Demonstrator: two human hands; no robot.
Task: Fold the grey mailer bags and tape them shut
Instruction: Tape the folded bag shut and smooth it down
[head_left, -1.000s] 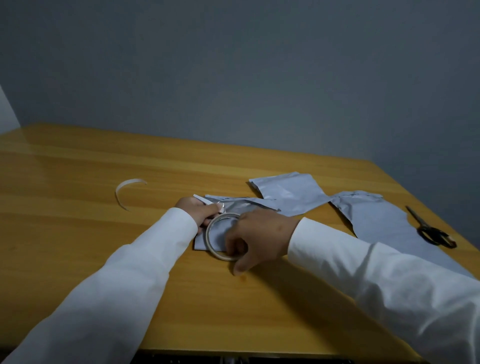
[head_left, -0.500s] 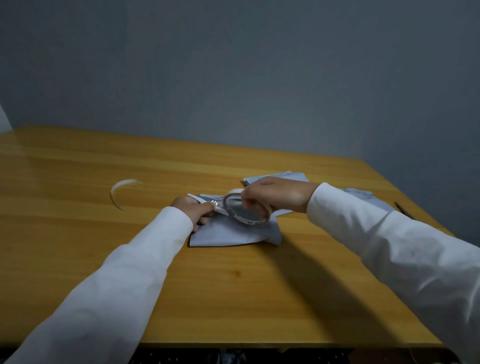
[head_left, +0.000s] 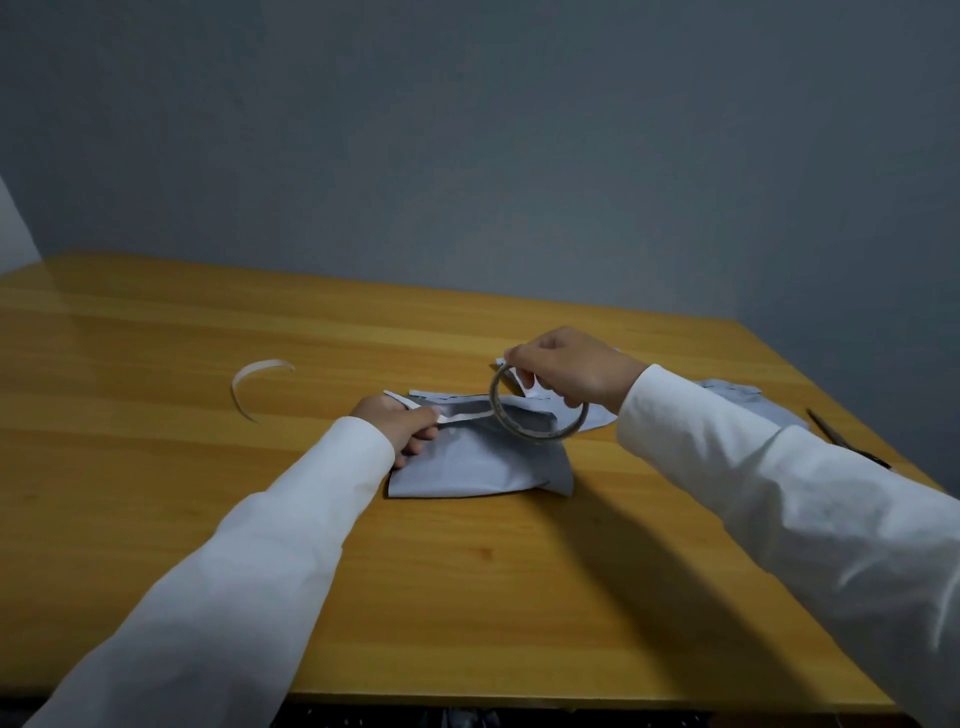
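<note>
Counting 3 mailer bags (head_left: 478, 462), 1 tape roll (head_left: 537, 410)

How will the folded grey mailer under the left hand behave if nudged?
Probably floppy: the folded grey mailer lies thin and creased. Likely light and apt to slide on the smooth table; the left hand seems to pin it.

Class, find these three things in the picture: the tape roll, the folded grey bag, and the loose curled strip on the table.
tape roll (head_left: 540, 434): head view, lower rim of the ring.
folded grey bag (head_left: 467, 467): head view, flat front face.
curled strip (head_left: 249, 375): head view, top of the curve.
</note>
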